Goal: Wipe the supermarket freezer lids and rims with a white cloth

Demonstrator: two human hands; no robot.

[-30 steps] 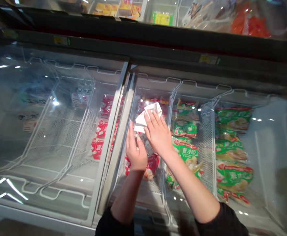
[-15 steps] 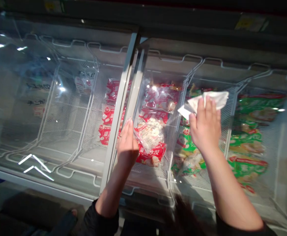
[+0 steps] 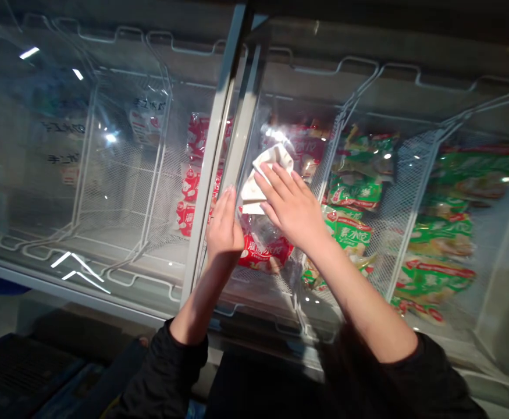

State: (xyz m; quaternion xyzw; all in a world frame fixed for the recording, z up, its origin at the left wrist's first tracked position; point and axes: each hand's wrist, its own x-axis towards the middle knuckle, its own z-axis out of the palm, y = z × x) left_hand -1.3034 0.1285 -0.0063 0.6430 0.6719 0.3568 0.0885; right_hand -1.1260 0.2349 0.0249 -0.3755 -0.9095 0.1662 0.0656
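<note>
- Pressing a white, folded, soft-looking cloth (image 3: 252,189) under my right hand (image 3: 300,218) now, flat to the clear glass lid (image 3: 391,198) of the freezer. Those fingers are slightly spread, laid over the cloth rather than pinching it.
- Left hand (image 3: 225,227): nothing in it, fingers pressed together and pointing away from me, seemingly resting along the pale grey metal frame bar (image 3: 242,122).
- So, how far along? The cloth sits over the red-and-white plastic food packets (image 3: 265,250), just right of that bar. I'd call this wiping in mid-stroke, not a finished job.
- What's done, what's left? Can't tell; glare and reflections hide any line between wiped and unwiped glass. The part over the green-and-white plastic food packets (image 3: 354,233) has no cloth on it at this moment.
- Edges now: leftward I'm tight, with the bar and my own left hand just beside the cloth. A raised bar like that would probably stop a sweep.
- Rightward is roomy: the glass runs on past the white wire-mesh divider (image 3: 411,169), which lies beneath it and shouldn't snag me.
</note>
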